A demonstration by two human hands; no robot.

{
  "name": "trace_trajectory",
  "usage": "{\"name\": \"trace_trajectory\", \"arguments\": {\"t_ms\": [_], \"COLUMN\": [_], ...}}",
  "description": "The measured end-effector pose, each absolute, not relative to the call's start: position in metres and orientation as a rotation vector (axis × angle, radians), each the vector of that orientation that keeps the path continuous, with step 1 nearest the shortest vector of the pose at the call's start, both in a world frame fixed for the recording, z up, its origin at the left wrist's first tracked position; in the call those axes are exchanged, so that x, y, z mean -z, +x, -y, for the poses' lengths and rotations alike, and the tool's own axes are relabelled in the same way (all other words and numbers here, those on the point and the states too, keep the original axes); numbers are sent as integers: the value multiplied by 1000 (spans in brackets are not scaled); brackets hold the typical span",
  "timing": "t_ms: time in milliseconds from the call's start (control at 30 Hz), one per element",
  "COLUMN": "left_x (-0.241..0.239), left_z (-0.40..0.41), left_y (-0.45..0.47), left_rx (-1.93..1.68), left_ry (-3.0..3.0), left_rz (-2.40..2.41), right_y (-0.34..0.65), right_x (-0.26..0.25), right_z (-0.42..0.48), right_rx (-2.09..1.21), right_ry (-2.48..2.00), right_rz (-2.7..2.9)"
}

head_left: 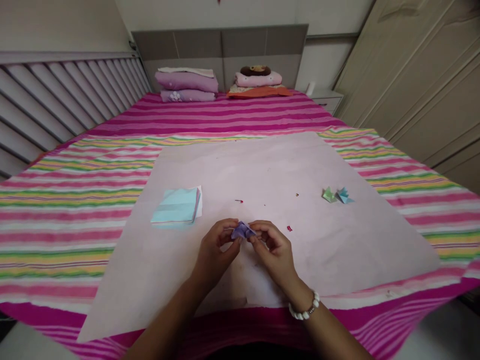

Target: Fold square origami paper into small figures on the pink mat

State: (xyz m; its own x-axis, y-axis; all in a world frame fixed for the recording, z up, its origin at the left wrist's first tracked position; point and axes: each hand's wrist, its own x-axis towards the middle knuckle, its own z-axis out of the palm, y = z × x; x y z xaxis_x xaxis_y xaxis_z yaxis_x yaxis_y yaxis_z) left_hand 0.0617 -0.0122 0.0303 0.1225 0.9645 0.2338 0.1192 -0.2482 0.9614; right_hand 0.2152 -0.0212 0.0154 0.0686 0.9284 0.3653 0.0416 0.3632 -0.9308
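Note:
A small folded piece of purple paper is held just above the white sheet, between both hands. My left hand pinches its left side between thumb and fingers. On the other side, my right hand grips the right edge the same way; a white beaded bracelet circles that wrist. To the left lies a stack of square paper, light blue on top. Two folded paper pieces, one green and one blue, rest at the right.
A large white sheet covers part of the striped bed. On it lie a small red-headed pin-like item and a tiny red piece. Folded purple bedding and a pink pile sit by the headboard.

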Motion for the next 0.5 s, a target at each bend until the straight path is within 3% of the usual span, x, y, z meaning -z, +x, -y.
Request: {"name": "trace_trajectory", "arguments": {"t_ms": [500], "left_x": [-38], "left_z": [13], "left_y": [53], "left_rx": [-1136], "left_ry": [1652], "left_rz": [-982], "right_y": [215], "right_x": [-19], "right_z": [21], "right_rx": [-892], "right_ry": [-942], "right_rz": [1337]}}
